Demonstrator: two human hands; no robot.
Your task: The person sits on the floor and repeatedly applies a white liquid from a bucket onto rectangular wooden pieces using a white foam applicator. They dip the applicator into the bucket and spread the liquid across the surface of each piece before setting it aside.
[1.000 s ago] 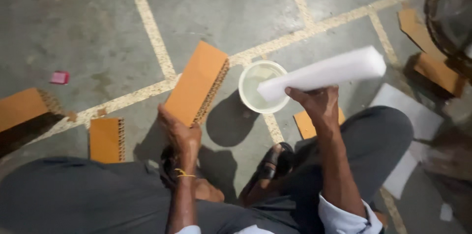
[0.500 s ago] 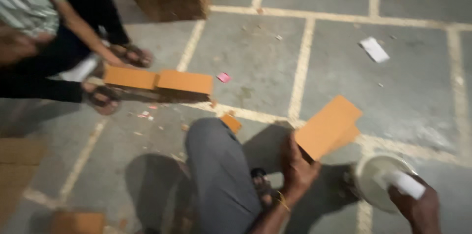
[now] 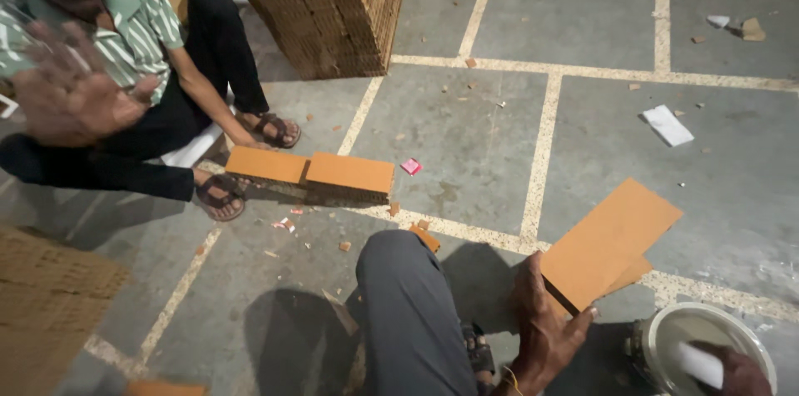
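A stack of orange cardboard sheets [image 3: 612,242] is held at its lower corner by the left hand [image 3: 545,325], the thumb laid along one face and the fingers curled behind, so the stack is pinched and tilted up to the right above the grey floor [image 3: 466,130]. The right hand [image 3: 732,371] is closed around a white strip [image 3: 697,363] inside a white bowl [image 3: 666,334] at the lower right. Compared with half a second ago, more of the room to the left is shown: the seated co-worker [image 3: 141,47] is now seen almost whole, with a blurred raised hand [image 3: 71,92]. Two orange cardboard stacks [image 3: 312,170] lie end to end by the co-worker's sandal [image 3: 218,195], as before. A tall cardboard pile [image 3: 325,5] is seen behind.
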